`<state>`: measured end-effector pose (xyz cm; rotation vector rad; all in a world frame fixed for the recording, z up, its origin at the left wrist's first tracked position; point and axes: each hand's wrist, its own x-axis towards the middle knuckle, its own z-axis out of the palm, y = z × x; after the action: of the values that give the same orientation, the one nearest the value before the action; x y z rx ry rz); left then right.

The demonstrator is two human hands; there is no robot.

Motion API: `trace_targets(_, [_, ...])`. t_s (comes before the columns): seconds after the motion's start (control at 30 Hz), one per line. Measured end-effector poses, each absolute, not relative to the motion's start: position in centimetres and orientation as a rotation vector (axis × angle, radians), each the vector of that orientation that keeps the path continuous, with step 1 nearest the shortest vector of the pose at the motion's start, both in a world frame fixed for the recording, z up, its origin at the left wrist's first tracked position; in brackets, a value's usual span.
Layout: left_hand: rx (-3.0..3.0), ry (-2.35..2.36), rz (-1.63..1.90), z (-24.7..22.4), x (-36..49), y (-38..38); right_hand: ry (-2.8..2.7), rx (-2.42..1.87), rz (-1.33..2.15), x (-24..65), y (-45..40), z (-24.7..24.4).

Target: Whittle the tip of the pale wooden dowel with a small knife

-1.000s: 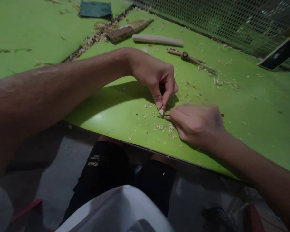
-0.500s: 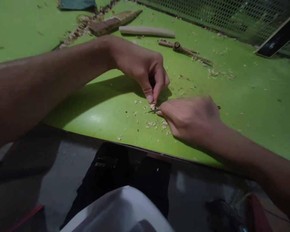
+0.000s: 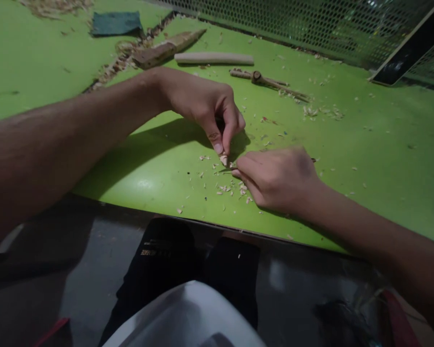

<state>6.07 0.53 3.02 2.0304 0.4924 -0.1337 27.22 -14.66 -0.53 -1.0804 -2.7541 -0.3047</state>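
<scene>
My left hand (image 3: 213, 113) pinches a small pale wooden piece (image 3: 223, 159) between thumb and forefinger, just above the green table (image 3: 137, 178). Close by on the right, my right hand (image 3: 275, 178) is closed around a small knife; its thin blade (image 3: 225, 170) points left, beside the lower end of the piece. The knife's handle is mostly hidden in my palm, with a dark end showing behind the hand. Small pale shavings (image 3: 226, 189) lie scattered below the blade.
Behind my hands lie a pointed piece of wood (image 3: 166, 48), a smooth pale stick (image 3: 214, 59) and some thin twigs (image 3: 271, 82). A dark green cloth or paper (image 3: 116, 23) is at the upper left. A perforated metal panel (image 3: 292, 29) borders the back; the table's front edge (image 3: 202, 222) is near my knees.
The camera view has shifted slightly, so the items at the back appear lower. Both hands keep their holds, and the small piece now shows a little more beneath my left fingertips.
</scene>
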Motion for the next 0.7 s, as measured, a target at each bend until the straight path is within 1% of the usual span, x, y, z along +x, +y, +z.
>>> trace_targets(0.13, [1.834,0.551,-0.128,3.2,6.4,0.3,-2.626,-0.934,-0.310,27.9,-14.2,-0.6])
trace_targets(0.2, [1.856,0.570,-0.083,3.2,6.4,0.1,-2.557,-0.909,-0.269,28.2,-13.9,-0.5])
trace_targets(0.37, [2.055,0.345,0.070,3.2,5.7,0.3,-2.163,-0.986,-0.134,29.0,-12.9,-0.2])
trace_targets(0.43, [2.112,0.365,0.177,3.3,5.3,0.7,-1.937,-1.008,-0.130,29.4,-12.4,0.0])
trace_targets(0.5, [2.151,0.434,0.273,3.5,5.1,1.1,-1.790,-1.118,-0.105,29.9,-11.8,0.3])
trace_targets(0.6, [2.193,0.467,0.341,4.0,4.9,1.2,-1.749,-1.265,-0.058,30.7,-10.7,1.2])
trace_targets(0.7, [2.140,0.446,0.374,5.0,5.0,0.6,-1.756,-1.236,0.037,31.4,-10.2,2.5])
